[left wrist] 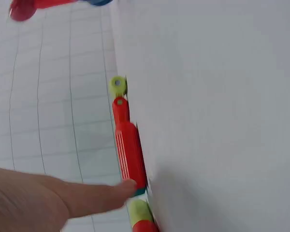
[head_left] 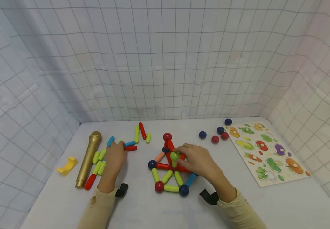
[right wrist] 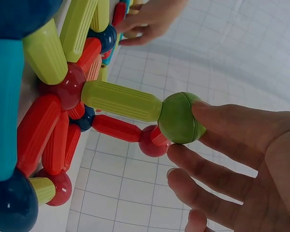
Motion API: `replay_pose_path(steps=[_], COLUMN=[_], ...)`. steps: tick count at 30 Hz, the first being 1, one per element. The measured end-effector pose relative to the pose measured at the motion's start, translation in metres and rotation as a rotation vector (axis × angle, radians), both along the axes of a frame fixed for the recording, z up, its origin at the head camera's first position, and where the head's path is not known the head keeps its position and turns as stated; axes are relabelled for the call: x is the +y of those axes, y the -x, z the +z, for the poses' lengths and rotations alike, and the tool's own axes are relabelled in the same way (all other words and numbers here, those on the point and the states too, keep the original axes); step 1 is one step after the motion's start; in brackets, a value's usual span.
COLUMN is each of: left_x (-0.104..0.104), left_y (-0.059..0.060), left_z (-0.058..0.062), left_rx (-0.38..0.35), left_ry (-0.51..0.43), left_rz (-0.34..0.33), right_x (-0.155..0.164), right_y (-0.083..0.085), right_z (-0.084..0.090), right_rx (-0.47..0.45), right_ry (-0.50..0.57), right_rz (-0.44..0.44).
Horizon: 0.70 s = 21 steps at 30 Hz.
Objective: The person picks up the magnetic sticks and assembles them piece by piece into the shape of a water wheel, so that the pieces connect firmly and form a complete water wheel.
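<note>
Right hand (head_left: 199, 160): thumb and fingers pinching the green ball (right wrist: 181, 118); ball sits at the tip of a yellow-green rod (right wrist: 121, 100), which stands upright from the red ball (right wrist: 65, 89) inside the rod-and-ball structure (head_left: 162, 166), mid-tabletop (head_left: 142, 210); left hand (head_left: 115, 157) among loose rods at left; one fingertip at the end of a red rod (left wrist: 130, 154), contact uncertain; cannot tell whether its fingers pinch anything; gold cylinder (head_left: 88, 160) beside the loose rods; vegetable picture board (head_left: 269, 153) at far right; loose blue and red balls near its upper left corner.
</note>
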State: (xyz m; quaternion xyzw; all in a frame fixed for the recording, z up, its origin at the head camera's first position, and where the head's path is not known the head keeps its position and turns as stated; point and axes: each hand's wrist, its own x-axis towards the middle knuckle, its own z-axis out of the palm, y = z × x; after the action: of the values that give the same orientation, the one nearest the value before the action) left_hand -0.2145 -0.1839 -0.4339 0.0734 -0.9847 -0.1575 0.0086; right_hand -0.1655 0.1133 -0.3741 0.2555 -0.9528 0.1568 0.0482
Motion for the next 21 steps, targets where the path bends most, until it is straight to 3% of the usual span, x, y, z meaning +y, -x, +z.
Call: replay_pose_path(steps=[5, 12, 21], left_x=[-0.020, -0.026, -0.027], left_y=[-0.002, -0.001, -0.004], left_z=[-0.003, -0.002, -0.001], left_rx=[-0.032, -0.076, -0.152], left_ry=[0.067, 0.110, 0.133], left_rz=[0.017, 0.051, -0.005], right_x=[0.001, 0.000, 0.001], right_y=[0.000, 0.001, 0.002], right_z=[0.000, -0.001, 0.001], right_rx=[-0.011, -0.011, -0.018], right_ry=[0.011, 0.021, 0.029], right_rz=[-0.002, 0.008, 0.003])
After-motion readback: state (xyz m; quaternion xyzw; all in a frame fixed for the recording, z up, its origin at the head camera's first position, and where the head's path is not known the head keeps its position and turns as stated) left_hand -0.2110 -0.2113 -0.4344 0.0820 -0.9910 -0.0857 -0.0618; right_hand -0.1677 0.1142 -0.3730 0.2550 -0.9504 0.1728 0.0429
